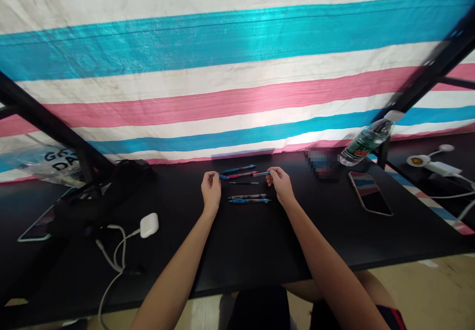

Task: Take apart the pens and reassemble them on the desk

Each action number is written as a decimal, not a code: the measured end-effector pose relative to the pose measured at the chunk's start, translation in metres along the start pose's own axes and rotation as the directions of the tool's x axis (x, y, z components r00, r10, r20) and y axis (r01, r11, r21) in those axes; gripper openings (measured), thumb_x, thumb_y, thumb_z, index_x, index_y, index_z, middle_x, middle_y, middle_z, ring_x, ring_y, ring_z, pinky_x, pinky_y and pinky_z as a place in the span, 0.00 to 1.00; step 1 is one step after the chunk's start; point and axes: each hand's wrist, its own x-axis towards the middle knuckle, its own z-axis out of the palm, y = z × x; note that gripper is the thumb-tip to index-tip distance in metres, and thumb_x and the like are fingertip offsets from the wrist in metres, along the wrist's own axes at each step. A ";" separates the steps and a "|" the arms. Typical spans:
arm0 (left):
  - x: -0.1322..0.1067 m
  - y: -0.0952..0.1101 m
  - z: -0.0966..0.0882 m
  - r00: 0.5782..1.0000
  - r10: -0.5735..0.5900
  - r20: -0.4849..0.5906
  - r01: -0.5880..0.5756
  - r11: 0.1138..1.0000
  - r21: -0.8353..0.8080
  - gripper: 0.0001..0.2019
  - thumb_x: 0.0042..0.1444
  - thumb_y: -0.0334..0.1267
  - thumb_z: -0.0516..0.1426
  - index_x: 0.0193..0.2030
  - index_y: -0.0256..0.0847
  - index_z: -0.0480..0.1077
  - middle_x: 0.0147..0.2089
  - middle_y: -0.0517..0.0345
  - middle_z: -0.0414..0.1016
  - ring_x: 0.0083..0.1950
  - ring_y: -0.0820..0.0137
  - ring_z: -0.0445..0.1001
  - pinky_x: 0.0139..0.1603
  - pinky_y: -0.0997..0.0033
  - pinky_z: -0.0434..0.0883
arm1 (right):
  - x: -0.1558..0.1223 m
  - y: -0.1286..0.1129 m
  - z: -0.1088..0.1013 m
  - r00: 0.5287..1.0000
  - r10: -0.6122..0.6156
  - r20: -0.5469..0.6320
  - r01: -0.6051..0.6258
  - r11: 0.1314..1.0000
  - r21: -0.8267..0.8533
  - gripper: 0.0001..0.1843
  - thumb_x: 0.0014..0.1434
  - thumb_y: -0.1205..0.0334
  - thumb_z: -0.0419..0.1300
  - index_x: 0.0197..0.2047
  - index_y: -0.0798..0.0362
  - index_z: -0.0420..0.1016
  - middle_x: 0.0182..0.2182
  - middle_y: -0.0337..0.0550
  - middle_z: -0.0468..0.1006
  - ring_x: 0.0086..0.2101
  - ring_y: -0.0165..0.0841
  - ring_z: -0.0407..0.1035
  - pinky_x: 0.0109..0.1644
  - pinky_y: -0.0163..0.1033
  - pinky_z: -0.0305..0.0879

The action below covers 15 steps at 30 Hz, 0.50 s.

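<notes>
My hands rest on a black table (245, 243), both fingertips pinched. My left hand (211, 191) holds a small blue pen piece (215, 175) at its fingertips. My right hand (281, 185) pinches a slim blue and silver pen barrel (261, 173). Between them lies a pink and blue pen (239, 174), with a blue pen (239, 168) just beyond it. A thin dark pen (243, 183) lies nearer me, and closer still lie a grey pen (247, 196) and a blue pen (250, 200). All lie roughly parallel.
On the table are a water bottle (365, 141) lying tilted, a smartphone (370, 193), a blurred object (319, 164), a white earbud case (149, 225) with white cable, and a black bag (118, 181). A striped tarp (237, 77) hangs behind, crossed by black metal bars (426, 68).
</notes>
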 end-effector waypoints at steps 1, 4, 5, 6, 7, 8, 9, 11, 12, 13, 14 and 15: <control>0.000 0.000 0.000 1.000 -0.008 -0.004 0.008 1.000 -0.003 0.05 0.55 0.39 0.52 0.32 0.41 0.63 0.22 0.67 0.56 0.21 0.77 0.58 0.21 0.78 0.58 | 0.000 0.000 0.000 1.000 0.005 -0.001 -0.005 1.000 0.004 0.12 0.48 0.52 0.61 0.30 0.52 0.70 0.18 0.35 0.68 0.19 0.26 0.61 0.19 0.32 0.57; 0.000 0.000 0.000 1.000 -0.014 -0.011 0.014 1.000 -0.004 0.05 0.55 0.38 0.52 0.31 0.41 0.62 0.21 0.67 0.56 0.21 0.78 0.57 0.21 0.78 0.57 | 0.000 -0.002 0.000 1.000 0.021 -0.007 -0.021 1.000 0.015 0.12 0.47 0.52 0.61 0.30 0.52 0.70 0.18 0.35 0.69 0.19 0.26 0.61 0.19 0.32 0.57; 0.000 0.000 0.000 1.000 -0.009 -0.013 0.009 1.000 0.001 0.04 0.55 0.38 0.52 0.31 0.41 0.63 0.21 0.67 0.57 0.21 0.77 0.58 0.21 0.78 0.58 | 0.000 -0.003 0.000 1.000 0.024 -0.007 -0.024 0.999 0.022 0.12 0.46 0.52 0.62 0.30 0.52 0.70 0.18 0.35 0.69 0.19 0.27 0.61 0.19 0.33 0.57; 0.000 0.000 0.000 1.000 -0.002 -0.013 0.002 1.000 0.010 0.04 0.55 0.38 0.53 0.32 0.41 0.63 0.21 0.67 0.58 0.21 0.77 0.60 0.22 0.78 0.59 | -0.001 -0.004 0.000 1.000 0.027 -0.005 -0.027 0.999 0.035 0.13 0.46 0.52 0.62 0.30 0.52 0.70 0.18 0.36 0.70 0.19 0.27 0.61 0.20 0.33 0.57; 0.000 0.000 0.000 1.000 0.003 -0.012 -0.003 1.000 0.018 0.04 0.54 0.38 0.53 0.32 0.40 0.64 0.22 0.66 0.60 0.22 0.77 0.61 0.23 0.78 0.60 | -0.001 -0.005 0.001 1.000 0.028 -0.002 -0.027 0.998 0.057 0.13 0.46 0.52 0.63 0.30 0.52 0.69 0.19 0.36 0.70 0.20 0.27 0.62 0.20 0.33 0.57; 0.000 -0.001 0.000 1.000 0.006 -0.008 -0.006 1.000 0.023 0.04 0.54 0.38 0.53 0.33 0.40 0.64 0.22 0.65 0.62 0.23 0.76 0.63 0.24 0.77 0.61 | -0.001 -0.006 0.001 1.000 0.026 0.004 -0.026 0.996 0.086 0.14 0.45 0.52 0.63 0.30 0.52 0.69 0.20 0.37 0.71 0.20 0.27 0.63 0.21 0.33 0.58; 0.000 -0.001 0.000 1.000 0.008 0.001 -0.008 1.000 0.023 0.04 0.53 0.37 0.54 0.33 0.40 0.64 0.24 0.64 0.65 0.24 0.76 0.65 0.25 0.77 0.62 | -0.001 -0.007 0.000 1.000 0.024 0.011 -0.025 0.993 0.119 0.14 0.45 0.51 0.64 0.31 0.52 0.69 0.21 0.37 0.72 0.21 0.28 0.64 0.22 0.34 0.59; 0.000 -0.003 0.000 1.000 0.005 0.025 -0.006 1.000 0.016 0.05 0.52 0.37 0.56 0.34 0.39 0.64 0.27 0.61 0.69 0.28 0.75 0.69 0.27 0.76 0.65 | -0.002 -0.008 0.000 0.999 0.023 0.035 -0.029 0.982 0.185 0.15 0.44 0.52 0.65 0.32 0.51 0.69 0.24 0.38 0.73 0.24 0.29 0.66 0.24 0.35 0.61; 0.000 -0.003 0.000 0.999 0.004 0.039 -0.004 1.000 0.011 0.06 0.52 0.37 0.56 0.34 0.39 0.63 0.30 0.59 0.71 0.29 0.74 0.71 0.29 0.76 0.66 | -0.002 -0.009 0.000 0.998 0.027 0.050 -0.037 0.976 0.213 0.16 0.44 0.52 0.66 0.32 0.51 0.68 0.25 0.38 0.73 0.25 0.30 0.67 0.26 0.36 0.62; 0.000 -0.004 0.000 0.999 0.003 0.053 -0.003 1.000 0.006 0.07 0.52 0.37 0.57 0.34 0.39 0.62 0.32 0.57 0.72 0.31 0.73 0.73 0.29 0.75 0.66 | -0.002 -0.009 -0.001 0.997 0.035 0.068 -0.051 0.970 0.237 0.16 0.44 0.53 0.66 0.33 0.50 0.68 0.25 0.38 0.73 0.26 0.30 0.67 0.26 0.36 0.63; 0.000 -0.004 0.000 0.998 0.002 0.066 -0.003 1.000 0.001 0.08 0.51 0.37 0.58 0.35 0.39 0.62 0.33 0.56 0.73 0.32 0.72 0.74 0.30 0.75 0.67 | -0.002 -0.009 -0.001 0.995 0.048 0.085 -0.068 0.964 0.258 0.15 0.44 0.54 0.66 0.34 0.50 0.68 0.26 0.38 0.73 0.27 0.31 0.68 0.27 0.36 0.63; 0.000 -0.004 0.000 0.997 0.003 0.079 -0.003 1.000 -0.002 0.09 0.51 0.36 0.58 0.37 0.39 0.62 0.35 0.55 0.73 0.33 0.72 0.75 0.30 0.75 0.67 | -0.002 -0.009 -0.002 0.993 0.062 0.100 -0.088 0.956 0.278 0.15 0.44 0.55 0.66 0.34 0.49 0.68 0.26 0.37 0.73 0.27 0.31 0.68 0.28 0.37 0.63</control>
